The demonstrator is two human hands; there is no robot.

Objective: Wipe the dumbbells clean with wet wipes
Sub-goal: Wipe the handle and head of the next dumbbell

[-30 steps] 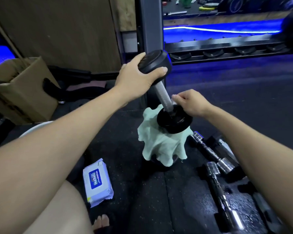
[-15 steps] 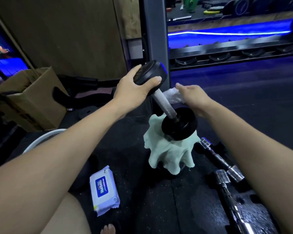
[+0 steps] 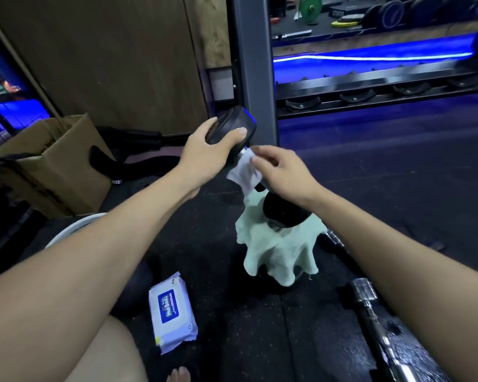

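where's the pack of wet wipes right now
In the head view the pack of wet wipes lies flat on the black floor at lower centre, beside the person's knee and below-left of the pale green cloth.

Only one readable label down there: blue panel on the white wet wipes pack (image 3: 173, 312), lying on the floor (image 3: 232, 340), with white lettering turned sideways, looking like "HuBeili" though not sharp enough to swear to every letter. Smaller line of script beneath that brand word, too blurred to read. Tiny round mark near the pack's lower corner, illegible as well. Faint pale marking on a black weight plate (image 3: 391, 15) far back at the top, shape only, no letters to make out. Dark print on the side of the cardboard box (image 3: 53, 172) at left, smeared and unreadable. No other readable text anywhere.
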